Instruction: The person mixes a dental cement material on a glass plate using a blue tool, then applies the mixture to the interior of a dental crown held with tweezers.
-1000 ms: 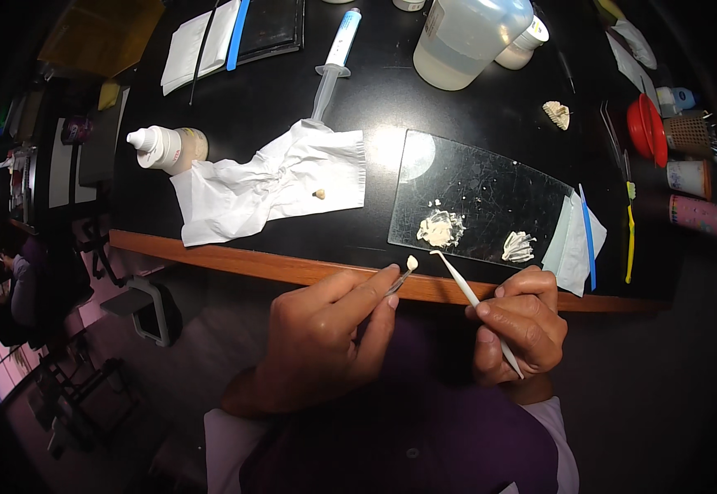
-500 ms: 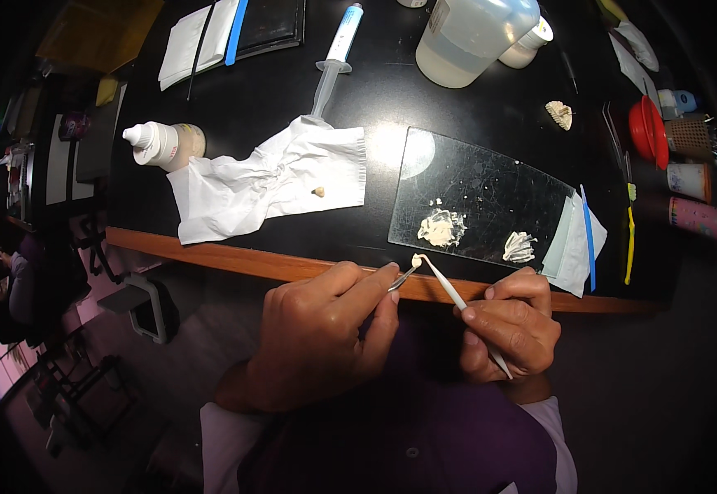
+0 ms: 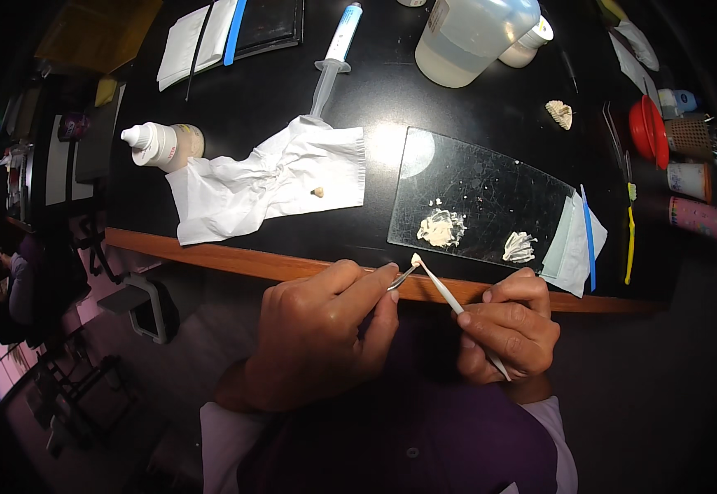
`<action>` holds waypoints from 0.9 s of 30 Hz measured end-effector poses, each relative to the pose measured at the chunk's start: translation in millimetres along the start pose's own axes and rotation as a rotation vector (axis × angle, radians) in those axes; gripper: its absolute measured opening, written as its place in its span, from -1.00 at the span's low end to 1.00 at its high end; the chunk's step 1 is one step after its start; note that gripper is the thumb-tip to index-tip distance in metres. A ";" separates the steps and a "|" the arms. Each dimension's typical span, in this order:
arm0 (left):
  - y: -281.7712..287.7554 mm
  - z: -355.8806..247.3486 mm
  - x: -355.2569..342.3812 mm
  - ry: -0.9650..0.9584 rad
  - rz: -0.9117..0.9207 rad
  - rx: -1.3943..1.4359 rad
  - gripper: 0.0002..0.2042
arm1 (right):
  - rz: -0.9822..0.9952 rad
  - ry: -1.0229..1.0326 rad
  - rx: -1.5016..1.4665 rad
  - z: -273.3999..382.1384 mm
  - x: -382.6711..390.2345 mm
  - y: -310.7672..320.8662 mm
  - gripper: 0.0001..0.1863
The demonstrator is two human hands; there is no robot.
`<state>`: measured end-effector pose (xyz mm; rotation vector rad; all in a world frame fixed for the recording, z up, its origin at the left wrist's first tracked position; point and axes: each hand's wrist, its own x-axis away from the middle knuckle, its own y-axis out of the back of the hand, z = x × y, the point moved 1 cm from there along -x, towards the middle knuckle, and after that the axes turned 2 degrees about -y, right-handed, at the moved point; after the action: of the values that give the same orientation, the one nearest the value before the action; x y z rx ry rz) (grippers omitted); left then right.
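Between the fingertips of my left hand [image 3: 317,337] is a slim metal pair of tweezers [image 3: 403,278]. A tiny cream tooth-shaped piece [image 3: 416,259] sits at its tip, just off the table's front edge. My right hand [image 3: 513,333] pinches a thin white-handled brush [image 3: 445,292], its fine reddish tip touching or very close to the piece. Just beyond lies a glass slab [image 3: 478,185] with two smeared heaps of cream paste, a larger heap [image 3: 442,228] and a smaller one [image 3: 519,247]. Another small tooth-like piece [image 3: 317,193] rests on a crumpled white tissue [image 3: 243,185].
A dropper bottle [image 3: 156,143] stands left, near a large syringe [image 3: 338,49]. Further back are a translucent container [image 3: 457,49] and a lidded jar [image 3: 527,45]. Right of the slab lie folded paper with a blue strip [image 3: 589,239], a yellow brush [image 3: 629,235] and a toothed cast [image 3: 558,115].
The brush tip, bent over the piece earlier, now points straighter at its side, the brush having shifted slightly left. My left hand holds nearly still.
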<state>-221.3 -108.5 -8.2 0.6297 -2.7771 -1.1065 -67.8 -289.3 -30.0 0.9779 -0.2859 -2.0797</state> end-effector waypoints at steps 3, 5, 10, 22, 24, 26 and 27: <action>4.0 -4.7 -1.6 0.029 0.027 0.010 -0.77 | 0.012 0.010 -0.013 -1.2 1.2 0.1 -0.79; 5.5 -6.5 -2.3 0.059 0.053 0.026 -0.77 | 0.012 0.013 -0.017 -1.8 1.8 0.3 -0.79; 5.8 -5.8 -2.6 0.058 0.051 0.044 -0.77 | 0.005 0.018 -0.012 -1.6 2.7 0.7 -0.79; 4.2 2.7 1.3 -0.023 0.009 0.049 -0.79 | -0.001 -0.146 0.128 1.5 0.5 7.0 -0.70; 3.2 4.0 3.8 -0.002 -0.011 0.074 -0.81 | 0.002 -0.150 0.142 -2.1 1.6 2.0 -0.69; 6.8 1.9 4.9 0.012 -0.029 0.104 -0.83 | 0.005 -0.145 0.161 -0.9 -1.5 1.6 -0.69; 10.0 0.9 5.1 0.019 -0.014 0.093 -0.85 | 0.003 -0.148 0.163 1.1 -2.1 2.8 -0.69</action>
<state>-229.6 -103.5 -2.4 0.6667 -2.8254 -0.9727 -66.2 -289.6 -26.8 0.9181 -0.5402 -2.1557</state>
